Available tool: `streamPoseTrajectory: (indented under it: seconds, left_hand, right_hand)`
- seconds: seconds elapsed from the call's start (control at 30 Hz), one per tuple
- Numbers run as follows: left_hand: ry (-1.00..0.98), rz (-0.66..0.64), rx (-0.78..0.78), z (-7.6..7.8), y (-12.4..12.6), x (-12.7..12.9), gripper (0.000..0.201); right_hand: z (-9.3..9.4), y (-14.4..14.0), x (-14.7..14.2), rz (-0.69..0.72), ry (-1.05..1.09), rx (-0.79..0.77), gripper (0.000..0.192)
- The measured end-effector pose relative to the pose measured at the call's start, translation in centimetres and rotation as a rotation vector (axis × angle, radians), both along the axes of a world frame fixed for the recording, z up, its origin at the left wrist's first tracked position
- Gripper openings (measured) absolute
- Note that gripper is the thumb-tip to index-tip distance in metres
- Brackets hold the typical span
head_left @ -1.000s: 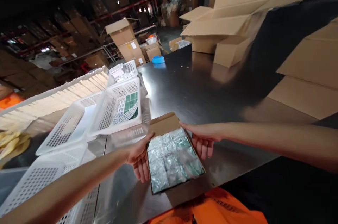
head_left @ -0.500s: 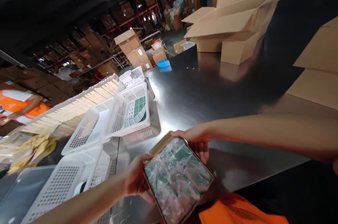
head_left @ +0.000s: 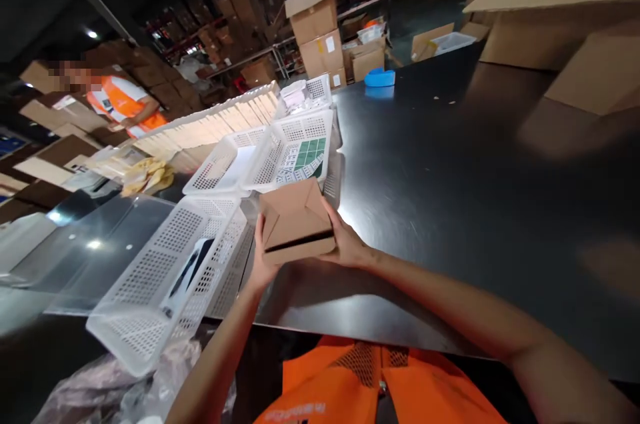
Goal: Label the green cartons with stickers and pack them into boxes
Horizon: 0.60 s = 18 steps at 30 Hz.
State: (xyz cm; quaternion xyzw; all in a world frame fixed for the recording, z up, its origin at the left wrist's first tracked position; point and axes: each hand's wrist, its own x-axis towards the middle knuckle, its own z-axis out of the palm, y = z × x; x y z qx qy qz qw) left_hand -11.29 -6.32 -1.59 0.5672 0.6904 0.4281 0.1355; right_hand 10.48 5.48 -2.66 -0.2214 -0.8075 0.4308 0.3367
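Observation:
Between my two hands is a small brown cardboard box [head_left: 295, 214], raised above the metal table's near left part. Its folded flaps face up, with a dark gap along the near edge; what lies inside is hidden. My left hand [head_left: 263, 261] grips the box's left side, and my right hand [head_left: 345, 237] grips its right side with the thumb along the edge. Just beyond the box stands a white perforated basket [head_left: 260, 164] holding green squares and printed white cards.
More white baskets [head_left: 150, 277] line the table's left side, one with a black and white item. A blue tape dispenser-like object [head_left: 380, 77] sits at the far edge. Large open cartons [head_left: 540, 31] stand at the back right. Another person in an orange vest [head_left: 125, 101] is at the far left.
The box has moved up and away from my body. Its plastic-wrapped green contents were showing before; now brown cardboard covers that view. My head view has shifted left.

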Motion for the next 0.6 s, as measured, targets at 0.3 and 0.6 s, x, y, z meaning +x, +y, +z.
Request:
streamPoseTrajectory:
  seconds: [0.3, 0.6]
  left_hand:
    - [0.061, -0.099, 0.3, 8.1, -1.2, -4.8, 0.117]
    - [0.067, -0.115, 0.565, 13.8, 0.8, -4.6, 0.115]
  right_hand:
    - [9.0, -0.2, -2.2, 0.082, 0.127, 0.084, 0.103]
    - [14.0, 1.3, -0.3, 0.1, 0.078, 0.39, 0.116]
